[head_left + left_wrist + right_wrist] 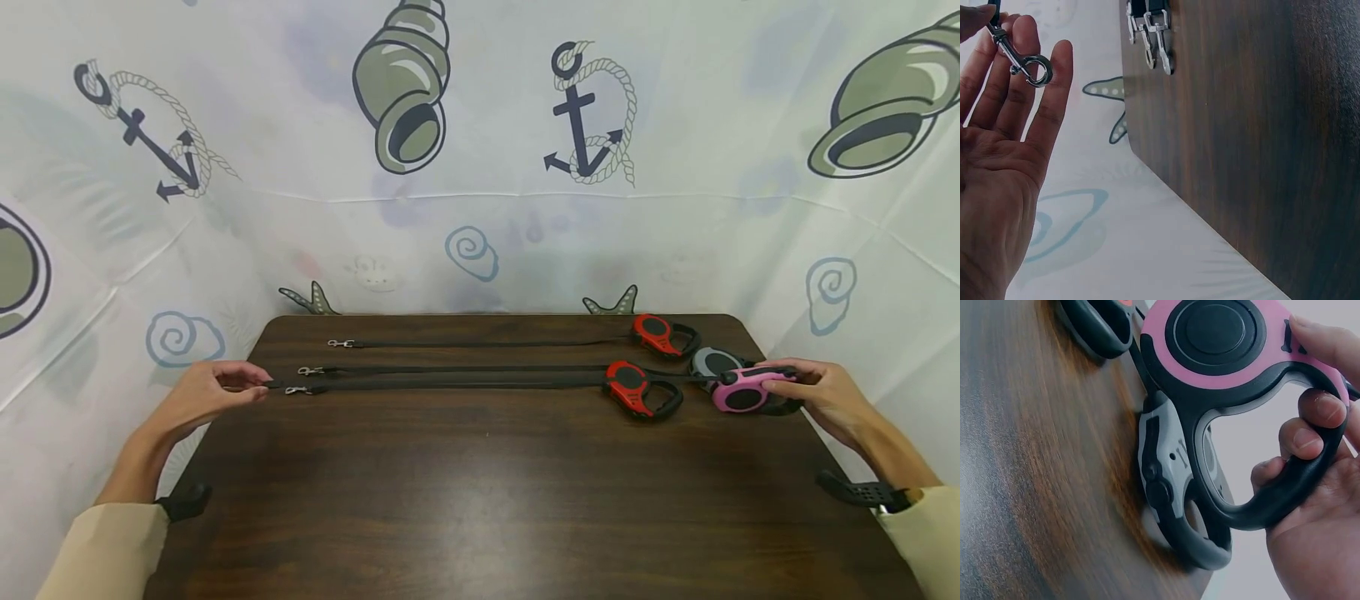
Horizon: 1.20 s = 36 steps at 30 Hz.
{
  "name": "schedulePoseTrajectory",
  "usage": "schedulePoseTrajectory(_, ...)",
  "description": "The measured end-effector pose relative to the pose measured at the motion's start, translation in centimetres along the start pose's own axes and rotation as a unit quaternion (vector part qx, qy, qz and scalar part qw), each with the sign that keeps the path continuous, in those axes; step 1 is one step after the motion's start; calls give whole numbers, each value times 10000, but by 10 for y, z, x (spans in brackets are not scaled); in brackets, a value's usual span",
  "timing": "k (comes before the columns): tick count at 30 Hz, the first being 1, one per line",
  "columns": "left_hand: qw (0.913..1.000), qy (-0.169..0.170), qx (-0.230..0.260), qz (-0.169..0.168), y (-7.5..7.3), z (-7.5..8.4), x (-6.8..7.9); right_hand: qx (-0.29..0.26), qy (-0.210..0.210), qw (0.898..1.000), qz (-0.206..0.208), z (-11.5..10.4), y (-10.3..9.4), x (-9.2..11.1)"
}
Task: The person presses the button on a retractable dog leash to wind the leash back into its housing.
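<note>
My left hand [202, 396] pinches the black strap at its clip end, past the table's left side. From that pinch a silver snap hook [1021, 61] hangs in front of the fingers in the left wrist view. My right hand [836, 398] grips the black loop handle of a pink retractable dog leash [742, 392], fingers curled through it and thumb on the pink casing. Beneath the pink leash, partly covered, lies a grey retractable leash [1166, 447]. Its neighbours are a red retractable leash [628, 383] and another red leash [654, 329] farther back.
Black straps [465, 369] stretch leftward across the dark wooden table [480, 500] from the leashes, ending in several silver snap hooks [303, 390] near the left side. Behind and beside the table hangs a white cloth [517, 167] with sea prints.
</note>
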<state>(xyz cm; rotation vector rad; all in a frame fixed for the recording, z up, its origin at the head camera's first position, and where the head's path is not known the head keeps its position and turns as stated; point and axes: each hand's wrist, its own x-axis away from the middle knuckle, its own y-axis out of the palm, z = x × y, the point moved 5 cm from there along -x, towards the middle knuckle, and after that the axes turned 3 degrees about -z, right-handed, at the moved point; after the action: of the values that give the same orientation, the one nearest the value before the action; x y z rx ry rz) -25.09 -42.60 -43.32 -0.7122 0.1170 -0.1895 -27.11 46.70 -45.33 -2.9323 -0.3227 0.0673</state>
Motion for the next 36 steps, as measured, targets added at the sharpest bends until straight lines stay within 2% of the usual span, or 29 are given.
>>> schedulePoseTrajectory(10,9993,279,234,30,8,7,-7,471,-103,9988,4,-6,11,-2)
schedulePoseTrajectory(18,9987,492,-35,93,16,13,-13,732,-4,9973,80,-7,15,-7)
schedulePoseTrajectory(20,9986,510,-90,78,18,15,-15,734,-26,9973,78,-7,18,-10)
schedulePoseTrajectory(25,9982,583,-145,86,21,21,-18,138,-187,9997,-41,-11,26,-15)
schedulePoseTrajectory(27,9980,616,-79,103,22,24,-19,72,-251,9996,-68,-14,30,-17)
schedulePoseTrajectory(31,9975,702,18,91,26,29,-21,339,-271,9990,-45,-19,35,-19)
schedulePoseTrajectory(36,9972,734,-9,141,29,33,-22,1049,-299,9940,-62,-24,40,-22)
